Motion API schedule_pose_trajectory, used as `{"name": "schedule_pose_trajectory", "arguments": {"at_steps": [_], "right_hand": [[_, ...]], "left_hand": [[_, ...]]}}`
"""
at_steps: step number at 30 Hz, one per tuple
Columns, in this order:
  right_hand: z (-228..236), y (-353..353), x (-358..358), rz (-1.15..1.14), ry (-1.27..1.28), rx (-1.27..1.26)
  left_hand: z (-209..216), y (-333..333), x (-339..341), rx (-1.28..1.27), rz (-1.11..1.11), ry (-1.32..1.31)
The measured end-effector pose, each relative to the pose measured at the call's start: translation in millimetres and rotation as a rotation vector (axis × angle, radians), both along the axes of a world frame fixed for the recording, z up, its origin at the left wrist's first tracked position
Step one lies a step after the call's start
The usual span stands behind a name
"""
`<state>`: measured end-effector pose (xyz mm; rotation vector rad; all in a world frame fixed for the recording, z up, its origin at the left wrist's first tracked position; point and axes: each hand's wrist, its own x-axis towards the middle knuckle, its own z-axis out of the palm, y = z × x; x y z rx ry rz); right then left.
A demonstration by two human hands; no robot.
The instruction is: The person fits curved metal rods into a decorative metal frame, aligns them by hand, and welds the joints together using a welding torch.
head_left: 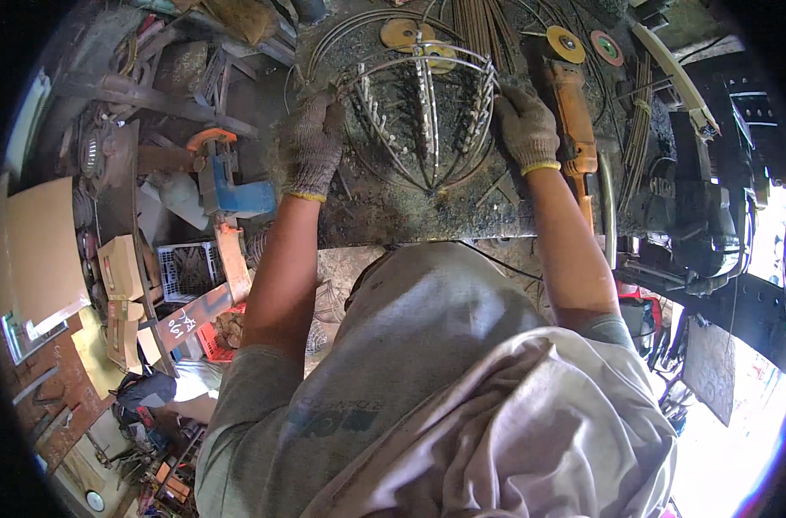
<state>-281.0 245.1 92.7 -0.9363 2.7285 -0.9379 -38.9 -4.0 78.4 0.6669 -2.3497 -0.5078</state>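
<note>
A frame of bent metal rods (426, 102) stands on the blackened workbench (384, 223) in front of me. Its curved ribs meet at a point on the near side, and a hoop runs across the far side. Short pale pieces stick out along three ribs. My left hand (312, 147), in a dirty knit glove, is closed at the left end of the hoop. Opposite it, my right hand (529, 129), gloved alike, has its fingers curled round the right end. The fingertips of both hands are partly hidden.
An orange angle grinder (572, 116) lies just right of my right hand. Beyond the frame are yellow discs (565, 45), a bundle of thin rods (486, 30) and coiled wire. Left of the bench stand a blue-and-orange tool (242, 194) and a plastic crate (188, 269).
</note>
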Motion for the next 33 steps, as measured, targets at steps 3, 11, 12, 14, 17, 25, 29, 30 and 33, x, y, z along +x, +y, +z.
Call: {"name": "schedule_pose_trajectory", "arguments": {"at_steps": [3,11,12,14,17,25,29,30,33], "right_hand": [[-2.6,-0.4,-1.1,0.001,0.053,0.028],[-5.6,0.8,-3.1,0.025,0.08,-0.036],[-6.3,0.4,-3.8,0.042,0.125,-0.051],[-11.6,0.1,-2.3,0.058,0.113,-0.117],[-13.9,2.8,-4.8,0.053,-0.024,-0.227],[-31.7,8.4,-13.9,-0.033,-0.317,-0.399],[-30.7,8.4,-15.9,-0.013,-0.294,-0.485],[-20.8,9.1,-9.9,-0.05,-0.285,-0.437],[-4.0,5.5,-1.0,-0.182,-0.632,-0.568]], "left_hand": [[-8.8,-4.1,-0.5,-0.016,-0.002,0.017],[3.6,1.5,1.1,0.14,0.089,-0.079],[2.6,1.0,1.4,0.181,0.093,-0.027],[-1.2,-3.3,6.7,0.261,0.106,0.068],[-11.3,-20.6,12.4,0.427,0.088,0.22],[-9.6,-28.4,18.0,0.636,-0.051,0.296],[-11.3,-14.3,9.8,0.534,-0.09,0.209],[-10.4,-11.5,10.6,0.449,-0.078,0.152],[-11.2,-14.8,11.3,0.297,-0.062,0.079]]}}
